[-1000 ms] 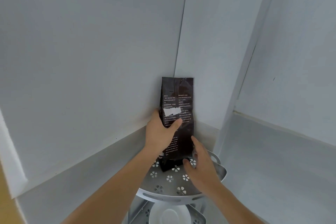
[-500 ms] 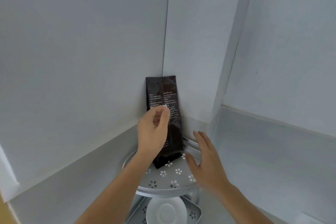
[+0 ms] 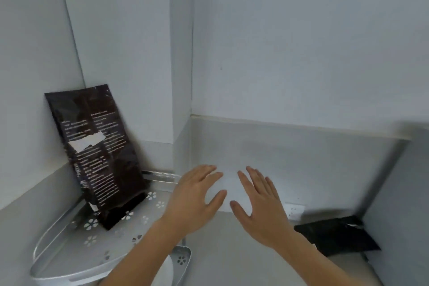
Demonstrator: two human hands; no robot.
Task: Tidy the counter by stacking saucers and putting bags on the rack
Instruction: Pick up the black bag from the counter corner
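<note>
now both hands out over the counter [image 3: 232, 251], palms down, holding nothing. left hand [image 3: 197, 199] just beside the rack's right edge, fingers [image 3: 204, 174] spread and apart. right hand [image 3: 262, 206] close alongside it, not touching, fingers [image 3: 255, 176] likewise spread and apart.

upright on the top tier of the white corner rack [image 3: 69, 269]: 1 dark brown bag [image 3: 99, 153], printed with small white text and a pale strip of tape across its middle. tilted back into the wall corner, base on the perforated tray among the flower-shaped cutouts. clear of both hands.

flat on the counter at far right: a 2nd bag [image 3: 336, 237], black, partly behind the right forearm and near the grey side wall. well apart from the rack.

below the top tier, a lower tier [image 3: 182, 260] of the same rack, showing only its rim and 1 flower cutout, with something white beside the left forearm, too hidden to name.

white wall socket [image 3: 294, 210] low on the back wall, just right of the right hand.
</note>
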